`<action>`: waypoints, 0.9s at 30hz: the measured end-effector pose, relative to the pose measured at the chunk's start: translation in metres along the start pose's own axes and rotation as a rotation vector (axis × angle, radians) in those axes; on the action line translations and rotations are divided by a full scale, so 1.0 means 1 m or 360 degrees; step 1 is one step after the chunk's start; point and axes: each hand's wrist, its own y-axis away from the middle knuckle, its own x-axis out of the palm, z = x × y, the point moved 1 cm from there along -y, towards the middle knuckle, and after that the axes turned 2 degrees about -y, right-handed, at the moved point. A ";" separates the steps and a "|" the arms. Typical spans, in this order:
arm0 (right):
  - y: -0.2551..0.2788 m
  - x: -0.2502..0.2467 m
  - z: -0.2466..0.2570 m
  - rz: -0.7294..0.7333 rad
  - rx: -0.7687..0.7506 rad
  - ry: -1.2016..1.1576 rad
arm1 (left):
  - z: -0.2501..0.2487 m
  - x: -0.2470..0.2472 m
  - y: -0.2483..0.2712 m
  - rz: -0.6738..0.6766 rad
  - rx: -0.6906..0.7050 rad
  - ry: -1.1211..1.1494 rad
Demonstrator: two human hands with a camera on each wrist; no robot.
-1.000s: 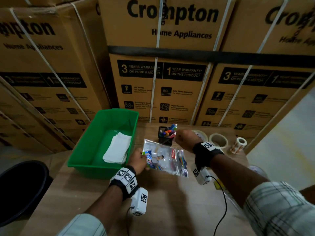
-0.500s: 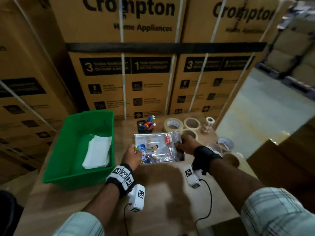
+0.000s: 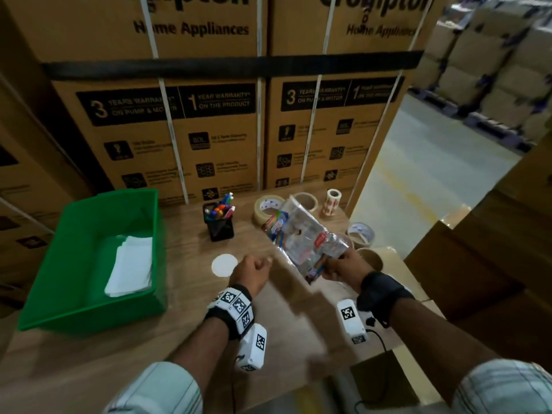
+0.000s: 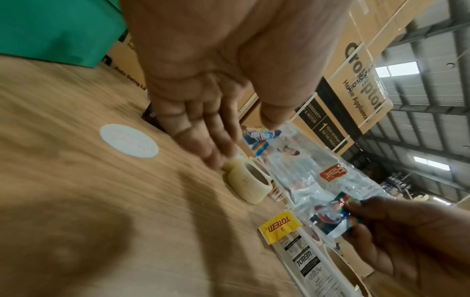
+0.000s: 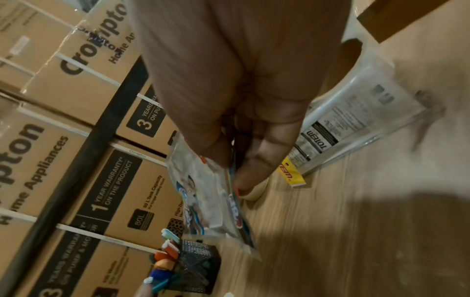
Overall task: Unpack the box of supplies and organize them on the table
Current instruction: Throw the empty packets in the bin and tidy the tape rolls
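Two hands: the right hand [image 3: 343,265] pinches the clear packet [image 3: 304,242]; the left hand [image 3: 249,271] hovers relaxed, holding nothing.

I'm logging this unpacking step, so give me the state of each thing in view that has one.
Plastic packet: lifted, pinched by right hand.
Left hand: empty, fingers relaxed.
Green bin: open, white sheets inside.
Pen holder: upright, full of pens.
Sticker roll: standing on end.

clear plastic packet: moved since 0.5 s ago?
Yes. The clear plastic packet has shifted right of the pen holder, toward the tape rolls, held only by the right hand.
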 end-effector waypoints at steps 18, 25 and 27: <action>-0.025 -0.090 -0.017 0.0620 -0.0304 0.0315 | -0.071 0.105 0.034 -0.0370 -0.0340 0.1191; -0.041 -0.089 -0.032 0.0250 -0.0647 0.1589 | -0.025 0.098 0.062 -0.0477 -0.0462 0.0922; -0.036 -0.077 -0.043 0.0295 -0.0717 0.1910 | -0.018 0.100 0.072 -0.0464 -0.0506 0.0914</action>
